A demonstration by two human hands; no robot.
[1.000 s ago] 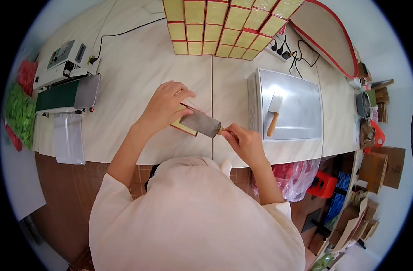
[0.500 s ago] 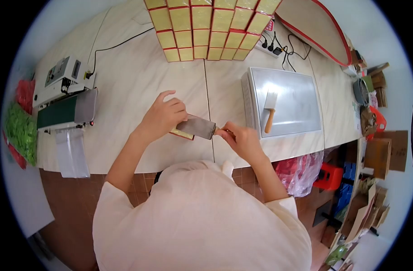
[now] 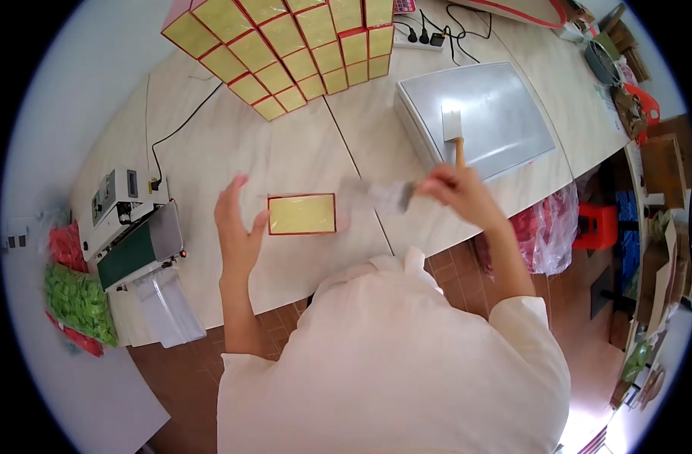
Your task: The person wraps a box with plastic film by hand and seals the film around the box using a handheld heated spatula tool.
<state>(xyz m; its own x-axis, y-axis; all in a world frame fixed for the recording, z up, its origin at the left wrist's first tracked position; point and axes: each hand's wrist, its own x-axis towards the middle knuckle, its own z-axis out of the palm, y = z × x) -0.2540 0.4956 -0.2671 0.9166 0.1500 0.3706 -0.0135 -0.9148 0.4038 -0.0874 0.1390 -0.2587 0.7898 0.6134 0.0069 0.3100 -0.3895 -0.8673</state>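
My right hand grips a scraper with a wide metal blade, blurred by motion, that points left over the table. The fingers hide its handle. My left hand is open, fingers spread, just left of a small box with a yellow top and red edges. That box lies flat on the table and shines as if wrapped in clear film. A second scraper with a wooden handle rests on a metal-topped heating plate, beyond my right hand.
Stacked yellow-and-red boxes stand at the back. A small conveyor machine sits on the left, with clear plastic bags at the table edge. A power strip with plugs lies behind the heating plate.
The scraper has moved right, off the small box, with my right hand. My left hand has let go of the box and opened beside it. The whole view has turned.
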